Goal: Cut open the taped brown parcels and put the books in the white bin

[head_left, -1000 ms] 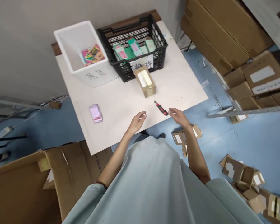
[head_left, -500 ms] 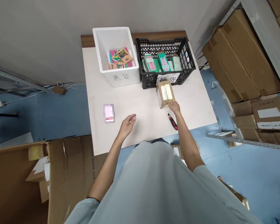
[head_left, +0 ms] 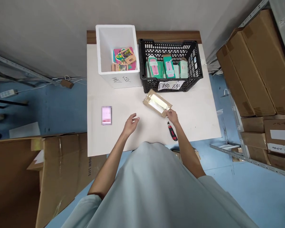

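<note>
My right hand (head_left: 172,116) grips the near right end of a small brown cardboard box (head_left: 154,103), which is turned at an angle and has a white label and a pale yellow strip on its face. My left hand (head_left: 131,124) hovers over the white table (head_left: 123,101), fingers apart and holding nothing. Just below my right hand lies a black and red utility knife (head_left: 172,131). Off to the left of my left hand is a pink card or phone-sized item (head_left: 106,115), its face blurred.
At the back stand a white foam box (head_left: 118,74) holding colourful packets and a black plastic crate (head_left: 147,83) with several green boxes. A large open carton (head_left: 68,164) stands left of the table. Shelving with cartons (head_left: 254,69) is at the right.
My right hand has swung the cardboard box left and turned it so that its long side slants. The left hand stays almost in place. The view has shifted slightly.
</note>
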